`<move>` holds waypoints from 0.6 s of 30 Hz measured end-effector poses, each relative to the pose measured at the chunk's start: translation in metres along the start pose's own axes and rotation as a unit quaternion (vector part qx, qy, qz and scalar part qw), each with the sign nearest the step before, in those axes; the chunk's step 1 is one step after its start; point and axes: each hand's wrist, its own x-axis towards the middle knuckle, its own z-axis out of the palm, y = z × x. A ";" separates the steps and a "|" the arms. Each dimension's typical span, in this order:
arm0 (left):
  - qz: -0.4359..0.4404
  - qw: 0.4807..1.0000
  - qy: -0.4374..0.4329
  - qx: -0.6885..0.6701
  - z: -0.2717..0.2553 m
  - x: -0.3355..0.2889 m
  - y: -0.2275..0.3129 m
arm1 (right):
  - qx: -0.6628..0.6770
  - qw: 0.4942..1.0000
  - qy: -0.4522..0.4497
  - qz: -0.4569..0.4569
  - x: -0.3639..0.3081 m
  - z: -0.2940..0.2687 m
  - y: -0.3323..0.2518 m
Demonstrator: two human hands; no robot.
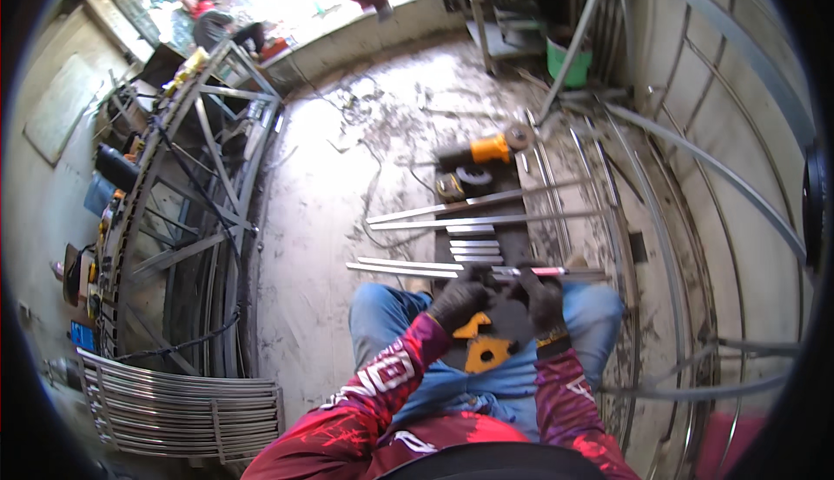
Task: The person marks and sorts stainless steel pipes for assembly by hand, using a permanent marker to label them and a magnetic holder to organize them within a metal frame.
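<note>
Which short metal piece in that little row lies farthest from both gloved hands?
The topmost piece, just below a long bar; the other short pieces lie closer to the hands.

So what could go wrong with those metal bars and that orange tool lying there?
Maybe two things. The orange grinder lies in front of the person with its disc uncovered at least in part, so brushing against it might hurt. And the long metal bars at the gloved left hand stick out well to its left, so their ends could poke someone passing close.
</note>
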 end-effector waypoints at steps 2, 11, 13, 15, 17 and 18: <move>0.042 0.996 -0.053 -0.057 -0.002 -0.014 0.003 | 0.430 0.860 0.096 0.255 -0.002 0.011 0.003; 0.166 0.960 -0.063 0.214 0.014 -0.023 0.019 | 0.224 0.960 0.048 0.162 -0.022 0.002 -0.002; 0.183 0.937 -0.078 0.287 0.020 -0.024 0.025 | 0.259 0.946 0.033 0.194 -0.018 0.005 -0.003; 0.204 0.911 -0.109 0.340 0.020 -0.024 0.032 | 0.170 0.978 -0.007 0.123 -0.015 0.004 -0.005; 0.224 0.889 -0.112 0.384 0.021 -0.026 0.036 | 0.066 0.996 -0.008 0.059 -0.012 0.005 -0.001; 0.252 0.866 -0.092 0.422 0.020 -0.024 0.039 | -0.014 1.000 0.001 -0.021 -0.009 0.001 -0.006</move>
